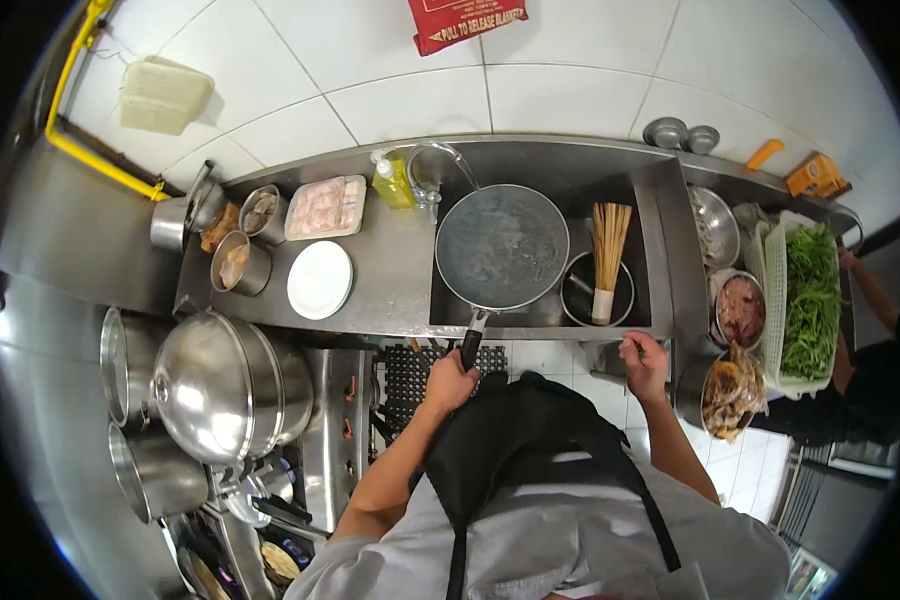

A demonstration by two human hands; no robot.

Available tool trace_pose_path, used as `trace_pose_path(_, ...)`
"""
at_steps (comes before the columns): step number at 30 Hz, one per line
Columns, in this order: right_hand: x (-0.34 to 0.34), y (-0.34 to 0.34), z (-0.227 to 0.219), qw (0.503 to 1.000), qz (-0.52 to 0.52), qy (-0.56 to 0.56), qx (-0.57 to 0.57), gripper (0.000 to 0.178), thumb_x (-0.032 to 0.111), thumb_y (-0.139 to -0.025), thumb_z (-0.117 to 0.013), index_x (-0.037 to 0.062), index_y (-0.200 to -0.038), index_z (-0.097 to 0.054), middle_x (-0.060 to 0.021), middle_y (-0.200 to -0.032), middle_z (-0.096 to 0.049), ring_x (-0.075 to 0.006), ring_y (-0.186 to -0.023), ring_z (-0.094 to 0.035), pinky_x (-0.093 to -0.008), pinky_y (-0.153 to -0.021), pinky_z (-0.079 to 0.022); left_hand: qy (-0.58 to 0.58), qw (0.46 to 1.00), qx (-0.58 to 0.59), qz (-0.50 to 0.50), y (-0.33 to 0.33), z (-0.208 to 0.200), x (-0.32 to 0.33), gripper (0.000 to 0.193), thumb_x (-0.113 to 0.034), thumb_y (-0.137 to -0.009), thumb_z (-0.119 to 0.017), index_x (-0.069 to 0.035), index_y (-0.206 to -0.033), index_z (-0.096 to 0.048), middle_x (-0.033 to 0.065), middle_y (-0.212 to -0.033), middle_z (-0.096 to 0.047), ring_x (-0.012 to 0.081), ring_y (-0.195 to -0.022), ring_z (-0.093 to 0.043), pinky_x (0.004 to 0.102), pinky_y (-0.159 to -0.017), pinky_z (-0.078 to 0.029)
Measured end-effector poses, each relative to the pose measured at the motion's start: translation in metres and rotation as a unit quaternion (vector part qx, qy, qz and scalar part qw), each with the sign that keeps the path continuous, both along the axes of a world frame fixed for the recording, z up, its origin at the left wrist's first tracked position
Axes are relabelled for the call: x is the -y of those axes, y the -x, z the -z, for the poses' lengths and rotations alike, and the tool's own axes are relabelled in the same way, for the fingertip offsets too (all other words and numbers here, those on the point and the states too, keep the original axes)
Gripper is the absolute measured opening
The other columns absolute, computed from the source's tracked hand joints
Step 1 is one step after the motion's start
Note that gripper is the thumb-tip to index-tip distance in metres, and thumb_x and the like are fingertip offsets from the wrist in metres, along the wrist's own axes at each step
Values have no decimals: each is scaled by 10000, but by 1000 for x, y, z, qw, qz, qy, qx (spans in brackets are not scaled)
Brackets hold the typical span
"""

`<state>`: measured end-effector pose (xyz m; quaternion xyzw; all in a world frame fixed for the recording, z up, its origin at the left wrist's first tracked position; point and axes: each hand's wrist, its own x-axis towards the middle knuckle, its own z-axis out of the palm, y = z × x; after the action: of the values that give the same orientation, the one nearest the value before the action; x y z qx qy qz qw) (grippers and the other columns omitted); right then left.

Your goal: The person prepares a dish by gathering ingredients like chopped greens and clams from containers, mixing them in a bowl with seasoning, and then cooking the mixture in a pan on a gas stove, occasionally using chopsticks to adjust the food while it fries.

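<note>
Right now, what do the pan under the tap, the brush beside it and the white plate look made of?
Pan: dark metal, dull and wet; black handle, maybe plastic. Brush: split bamboo-like strips, pale and matte. White plate: glossy, ceramic or melamine, can't tell.

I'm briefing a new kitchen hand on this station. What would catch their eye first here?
The big wok sitting in the sink under the running tap, its handle in the left hand. The right hand rests on the sink's front edge. Next, the shiny domed steel lid on the pots at the left, and the white basket of green vegetables at the right.
</note>
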<state>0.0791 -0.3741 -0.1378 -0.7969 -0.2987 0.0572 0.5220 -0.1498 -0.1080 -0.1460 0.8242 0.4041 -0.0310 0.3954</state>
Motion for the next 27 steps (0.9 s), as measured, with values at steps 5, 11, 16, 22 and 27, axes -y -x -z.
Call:
trace_pose_path(5, -30, -39, 3, 995, 20, -74, -56, 139, 104, -903, -576, -16, -944, -632, -28, -711, -598, -72, -648, -544, -231, -600, -447, -27, 998, 4, -49, -8, -13, 32, 275, -204, -714, -657, 35, -787, -542, 238, -705, -626, 408, -739, -631, 470, -707, -492)
trace_pose_path(11, -57, -63, 7, 972, -16, -172, -157, 144, 119, -926, -570, -15, -961, -610, -11, -759, -594, -71, -686, -544, -212, -639, -440, -38, 995, -4, -91, -17, -21, 54, 288, -217, -711, -644, 38, -791, -537, 254, -727, -616, 428, -753, -616, 481, -699, -477)
trace_pose_path(16, -66, -66, 6, 968, -46, -183, -164, 146, 119, -920, -572, -14, -961, -614, -11, -768, -597, -70, -702, -542, -210, -656, -439, -34, 990, 4, -137, -6, -14, 70, 284, -216, -706, -643, 35, -794, -543, 248, -726, -617, 428, -756, -615, 481, -706, -477)
trace_pose_path(22, -123, -89, 18, 965, -79, -128, -215, 162, 121, -888, -581, -11, -956, -644, -19, -776, -601, -85, -701, -535, -233, -639, -426, -37, 984, 32, -173, 48, 5, 108, 293, -233, -710, -642, 31, -788, -542, 244, -700, -610, 426, -724, -611, 483, -687, -479)
trace_pose_path(27, -252, -52, 43, 926, -192, -24, -324, 217, 222, -891, -569, 16, -863, -629, -27, -739, -580, -115, -644, -515, -264, -585, -410, -25, 963, 0, -270, 137, -9, 169, 278, -226, -703, -652, 17, -753, -526, 237, -637, -589, 431, -660, -598, 484, -636, -473)
